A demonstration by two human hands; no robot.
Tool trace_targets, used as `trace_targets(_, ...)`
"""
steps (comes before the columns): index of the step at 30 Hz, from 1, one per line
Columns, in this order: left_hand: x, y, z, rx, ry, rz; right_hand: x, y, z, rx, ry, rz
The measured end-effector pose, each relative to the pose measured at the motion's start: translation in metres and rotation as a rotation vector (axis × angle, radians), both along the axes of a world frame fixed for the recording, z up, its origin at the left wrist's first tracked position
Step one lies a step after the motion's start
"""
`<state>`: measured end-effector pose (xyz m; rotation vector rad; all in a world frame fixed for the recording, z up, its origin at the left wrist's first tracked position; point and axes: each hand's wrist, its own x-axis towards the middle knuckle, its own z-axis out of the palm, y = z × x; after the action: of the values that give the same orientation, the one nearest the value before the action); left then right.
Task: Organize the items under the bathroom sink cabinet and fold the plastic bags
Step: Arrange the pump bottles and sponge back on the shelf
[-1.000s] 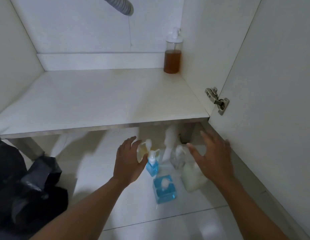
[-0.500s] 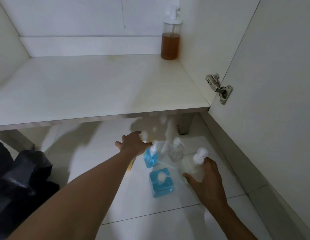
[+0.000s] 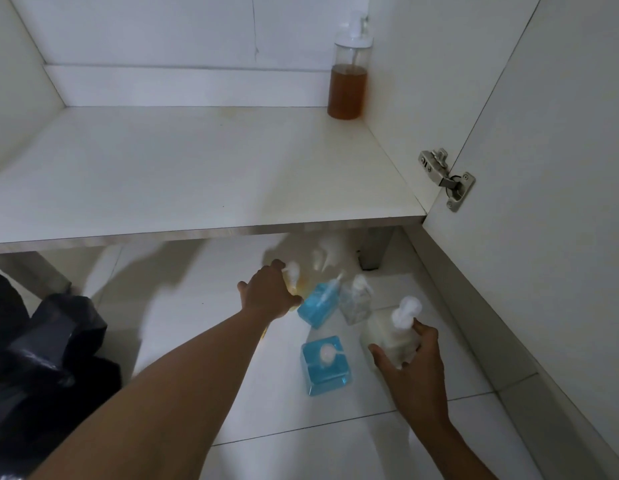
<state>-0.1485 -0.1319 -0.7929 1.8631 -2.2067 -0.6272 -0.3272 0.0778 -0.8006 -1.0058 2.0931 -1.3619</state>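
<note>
Several pump bottles stand on the tiled floor in front of the cabinet. My right hand grips a square bottle of white liquid. My left hand is curled round a yellow bottle, mostly hidden behind it. Between them stand a tilted blue bottle, a clear bottle and a second blue bottle nearer me. A tall bottle of amber liquid stands in the back right corner of the cabinet shelf. Black plastic bags lie heaped at the left.
The open cabinet door with its metal hinge stands at the right. A cabinet leg rises behind the bottles. Blurred pale bottles stand under the shelf edge.
Both hands came down from above the bottles and closed on them: the right round the white bottle, the left round the yellow one. The camera moved closer and lower.
</note>
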Motion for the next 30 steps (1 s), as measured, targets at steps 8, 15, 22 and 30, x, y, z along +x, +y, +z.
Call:
trace_targets(8,0.010,0.014,-0.009,-0.103,0.229,-0.012,0.002,-0.002,0.002,-0.059,0.012,0.000)
trace_targets(15,0.016,0.037,0.040,-0.410,0.455,-0.254,0.007,-0.025,0.066,-0.274,0.059,-0.043)
trace_targets(22,0.000,0.018,0.119,-0.713,0.666,-0.288,-0.004,-0.086,0.148,-0.468,0.179,-0.079)
trace_targets(30,-0.005,-0.041,0.138,-0.505,0.657,-0.093,-0.011,-0.157,0.177,-0.359,0.259,-0.002)
